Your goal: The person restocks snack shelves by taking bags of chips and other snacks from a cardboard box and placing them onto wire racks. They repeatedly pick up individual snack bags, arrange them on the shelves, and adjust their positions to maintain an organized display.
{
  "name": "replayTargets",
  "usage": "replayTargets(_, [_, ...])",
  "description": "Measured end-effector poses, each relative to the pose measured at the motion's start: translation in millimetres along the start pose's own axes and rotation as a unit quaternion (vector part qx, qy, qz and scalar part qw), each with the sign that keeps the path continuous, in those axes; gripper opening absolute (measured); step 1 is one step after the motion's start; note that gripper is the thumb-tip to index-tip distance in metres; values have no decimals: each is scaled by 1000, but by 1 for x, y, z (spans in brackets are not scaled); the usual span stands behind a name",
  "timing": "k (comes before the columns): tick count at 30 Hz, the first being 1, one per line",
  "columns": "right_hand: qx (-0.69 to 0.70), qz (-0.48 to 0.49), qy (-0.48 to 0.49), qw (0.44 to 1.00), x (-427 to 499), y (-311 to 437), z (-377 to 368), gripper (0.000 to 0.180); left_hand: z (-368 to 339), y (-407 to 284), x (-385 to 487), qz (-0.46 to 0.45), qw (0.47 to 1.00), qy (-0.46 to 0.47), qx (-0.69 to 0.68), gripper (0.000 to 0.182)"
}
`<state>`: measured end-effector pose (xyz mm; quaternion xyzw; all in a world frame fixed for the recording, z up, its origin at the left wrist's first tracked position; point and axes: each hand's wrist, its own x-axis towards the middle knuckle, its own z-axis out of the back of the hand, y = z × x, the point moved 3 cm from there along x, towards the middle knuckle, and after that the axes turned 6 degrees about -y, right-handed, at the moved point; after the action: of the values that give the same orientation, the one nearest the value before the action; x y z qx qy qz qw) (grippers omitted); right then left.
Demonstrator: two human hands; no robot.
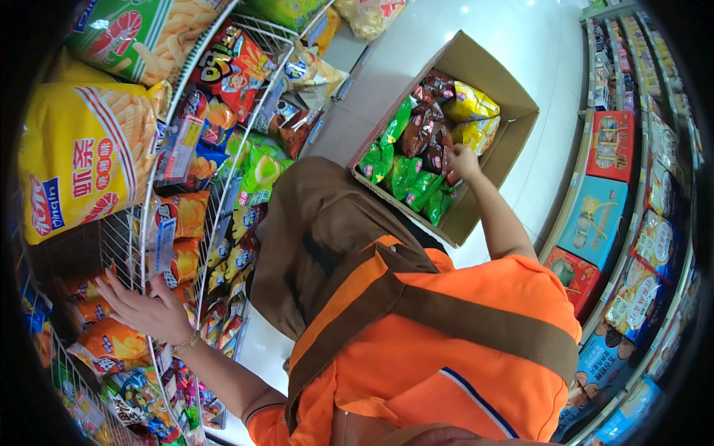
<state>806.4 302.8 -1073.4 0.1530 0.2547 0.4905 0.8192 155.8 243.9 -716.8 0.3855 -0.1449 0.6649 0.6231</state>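
On the floor in front of me stands an open cardboard box (493,159) of snack bags. Inside it lie several green bags (404,175) near the side closest to me, brown bags (421,128) in the middle and yellow bags (474,106) at the far right. My right hand (464,163) reaches into the box, its fingers curled on the edge of a brown snack bag (438,156). My left hand (148,309), fingers spread and holding nothing, is at the front of a white wire rack (146,234), near orange snack bags (111,343).
Bagged snacks fill the rack on my left, including a large yellow bag (89,161) and a red bag (231,72). Another shelf (608,245) on the right holds a blue gift box (594,214) and red boxes (611,146). White tiled floor (535,72) runs between them.
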Motion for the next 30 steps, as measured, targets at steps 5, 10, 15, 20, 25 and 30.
replayTargets(5, [-94, -86, -57, 990, 49, -38, 34, 42, 3, 1, 3, -3, 1000, 20, -18, 69])
replayTargets(10, [-96, -175, -102, 974, 80, -44, 66, 89, -3, 0, 4, 4, 999, 29, -16, 65])
replayTargets(15, [-144, -180, -64, 971, 118, -34, 78, 103, 0, -1, 3, 9, 998, 63, -23, 64])
replayTargets(20, [-98, -305, 4, 947, 156, -69, 37, 108, 0, 4, -1, 19, 995, 87, -41, 63])
replayTargets(25, [-155, -241, -102, 953, 139, -68, 30, 47, 1, 3, -3, 24, 994, 98, -28, 63])
replayTargets(30, [-170, -142, -143, 965, 131, -69, 31, 27, -1, 5, 0, 25, 996, 82, -38, 62])
